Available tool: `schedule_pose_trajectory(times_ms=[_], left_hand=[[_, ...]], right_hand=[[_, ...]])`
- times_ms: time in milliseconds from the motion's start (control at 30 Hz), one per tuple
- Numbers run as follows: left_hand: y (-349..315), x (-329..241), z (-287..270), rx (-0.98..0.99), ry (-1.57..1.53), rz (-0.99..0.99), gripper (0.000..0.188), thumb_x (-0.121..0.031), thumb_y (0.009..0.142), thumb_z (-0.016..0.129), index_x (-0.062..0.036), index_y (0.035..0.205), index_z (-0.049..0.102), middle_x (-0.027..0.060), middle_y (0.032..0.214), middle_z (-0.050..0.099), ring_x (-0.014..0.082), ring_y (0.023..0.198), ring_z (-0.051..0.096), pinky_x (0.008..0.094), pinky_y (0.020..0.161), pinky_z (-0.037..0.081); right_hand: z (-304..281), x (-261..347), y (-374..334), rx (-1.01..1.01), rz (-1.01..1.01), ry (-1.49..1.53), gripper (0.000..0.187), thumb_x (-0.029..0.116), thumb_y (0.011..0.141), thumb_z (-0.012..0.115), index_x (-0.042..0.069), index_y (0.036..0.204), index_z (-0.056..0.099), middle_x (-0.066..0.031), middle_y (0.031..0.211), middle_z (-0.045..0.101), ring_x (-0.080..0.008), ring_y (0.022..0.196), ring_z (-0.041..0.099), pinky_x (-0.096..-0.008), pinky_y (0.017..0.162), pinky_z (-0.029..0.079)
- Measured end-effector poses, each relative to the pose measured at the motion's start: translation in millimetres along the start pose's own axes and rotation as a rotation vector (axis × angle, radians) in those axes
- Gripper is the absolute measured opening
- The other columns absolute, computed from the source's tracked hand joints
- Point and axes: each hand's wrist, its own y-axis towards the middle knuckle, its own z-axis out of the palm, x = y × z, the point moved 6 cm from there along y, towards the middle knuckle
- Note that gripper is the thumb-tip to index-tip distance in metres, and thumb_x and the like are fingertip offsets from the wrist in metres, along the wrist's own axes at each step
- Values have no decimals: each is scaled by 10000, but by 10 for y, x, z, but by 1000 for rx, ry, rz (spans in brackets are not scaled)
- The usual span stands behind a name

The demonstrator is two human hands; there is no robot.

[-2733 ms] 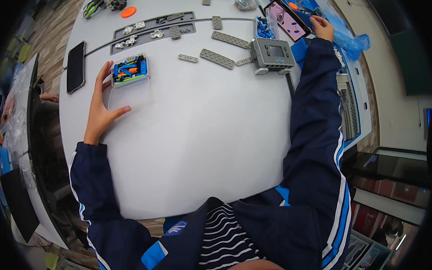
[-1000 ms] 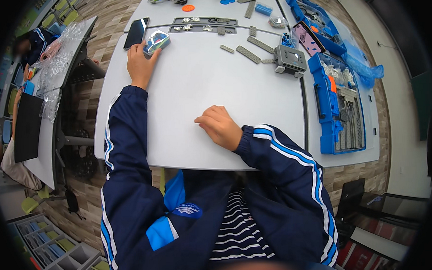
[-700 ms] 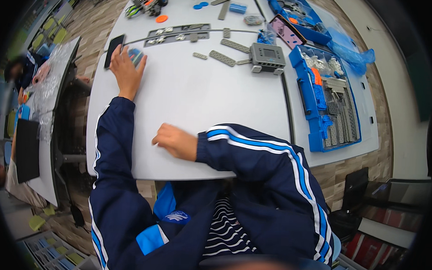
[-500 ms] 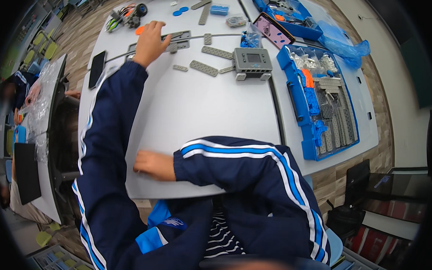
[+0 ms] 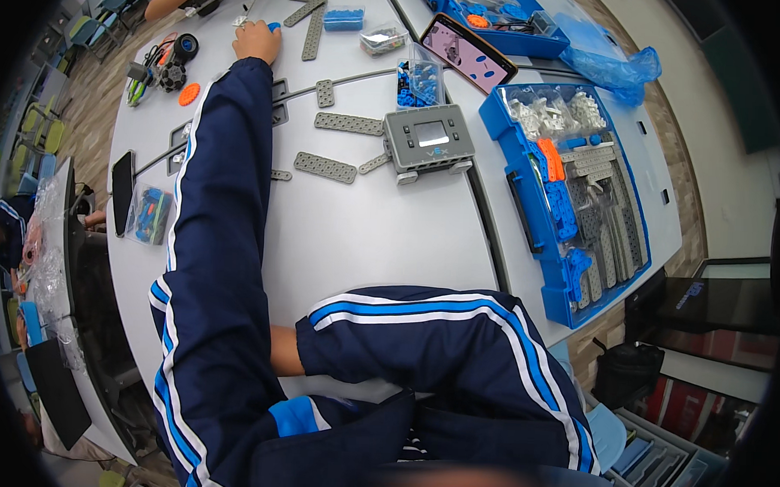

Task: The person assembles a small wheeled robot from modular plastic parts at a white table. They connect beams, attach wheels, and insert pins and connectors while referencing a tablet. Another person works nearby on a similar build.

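Note:
My left arm stretches far across the white table. My left hand (image 5: 257, 43) is at the table's far side, its fingers curled down against a flat blue disc (image 5: 274, 26); most of the fingers are hidden behind the knuckles. Beside that hand lie a small white part (image 5: 240, 21) and a grey angled beam (image 5: 308, 17). Of my right hand (image 5: 285, 351) only the wrist shows, near the table's front edge; the left sleeve covers the fingers.
A grey control brick (image 5: 428, 140) stands mid-table among grey perforated beams (image 5: 326, 166). To the right lies an open blue parts case (image 5: 537, 216). A phone (image 5: 467, 53) leans farther back. At left are a wheeled build (image 5: 171, 75), an orange gear (image 5: 189, 94) and a parts box (image 5: 149, 215).
My left hand has moved farther away, from over the grey plate to the blue discs. My right hand has slid behind the left sleeve. The whole view has shifted slightly.

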Motion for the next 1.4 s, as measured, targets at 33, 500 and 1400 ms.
schedule_pose_trajectory(times_ms=[33,500,1400], left_hand=[[19,1,35,-28,-1,35,481,-408,883,646,-27,1176,638,153,1169,623,347,1101,579,471,888,508],[38,-138,102,-271,-191,234,336,-346,893,659,-77,1093,685,123,1067,649,328,1016,595,460,815,526],[-2435,463,-2152,233,-792,368,345,-192,938,645,-76,1258,592,93,1036,620,197,778,575,305,699,486]], right_hand=[[-16,-3,12,-18,-12,-86,429,173,926,664,9,1308,560,-175,1413,527,-289,1267,525,-356,1052,410],[61,-661,75,-73,-130,-271,588,191,884,712,44,1404,479,-149,1488,445,-290,1352,436,-355,1101,363],[-564,679,44,-323,-442,-788,162,-73,795,677,41,908,655,-95,853,632,-283,842,601,-358,733,494]])
